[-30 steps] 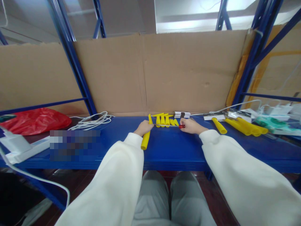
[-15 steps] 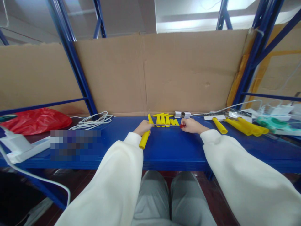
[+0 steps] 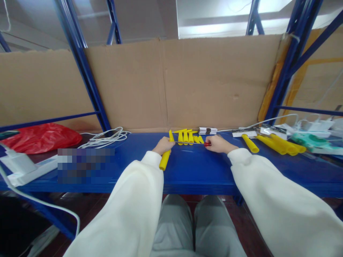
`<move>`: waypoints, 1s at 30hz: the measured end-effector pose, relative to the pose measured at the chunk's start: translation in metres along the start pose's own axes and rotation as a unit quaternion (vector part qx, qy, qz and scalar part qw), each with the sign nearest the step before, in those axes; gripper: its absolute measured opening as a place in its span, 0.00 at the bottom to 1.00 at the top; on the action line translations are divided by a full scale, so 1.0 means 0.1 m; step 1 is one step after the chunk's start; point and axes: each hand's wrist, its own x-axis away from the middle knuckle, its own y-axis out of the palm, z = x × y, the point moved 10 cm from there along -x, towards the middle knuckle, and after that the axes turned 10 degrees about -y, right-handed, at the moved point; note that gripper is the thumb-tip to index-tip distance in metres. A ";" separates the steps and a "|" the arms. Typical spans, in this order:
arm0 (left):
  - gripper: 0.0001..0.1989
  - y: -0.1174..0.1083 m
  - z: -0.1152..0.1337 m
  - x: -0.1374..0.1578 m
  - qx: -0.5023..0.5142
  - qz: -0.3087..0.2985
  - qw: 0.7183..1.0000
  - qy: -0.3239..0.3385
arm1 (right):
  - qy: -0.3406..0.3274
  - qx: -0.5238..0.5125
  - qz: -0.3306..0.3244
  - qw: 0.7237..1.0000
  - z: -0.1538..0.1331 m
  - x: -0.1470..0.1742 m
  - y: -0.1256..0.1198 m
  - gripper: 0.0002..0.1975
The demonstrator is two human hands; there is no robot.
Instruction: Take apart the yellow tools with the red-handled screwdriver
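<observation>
Behind a blue table (image 3: 198, 169), brown cardboard (image 3: 214, 80) is being framed by blue posts (image 3: 87, 82). Over the table, a long yellow piece (image 3: 165, 160) is being grasped in the left hand (image 3: 162, 145), its wider end being pointed toward the near edge. By the right hand (image 3: 218, 144), a red-handled tool (image 3: 207, 144) is being clasped, its thin shaft being directed toward the left hand; whether the tip is touching the yellow piece cannot be told. More yellow pieces (image 3: 185, 137) are being seen just beyond the shaft.
</observation>
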 end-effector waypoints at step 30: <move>0.05 0.01 -0.03 0.05 0.033 -0.015 0.999 -0.026 | 0.010 0.005 -0.005 1.000 0.05 -0.01 0.05 0.07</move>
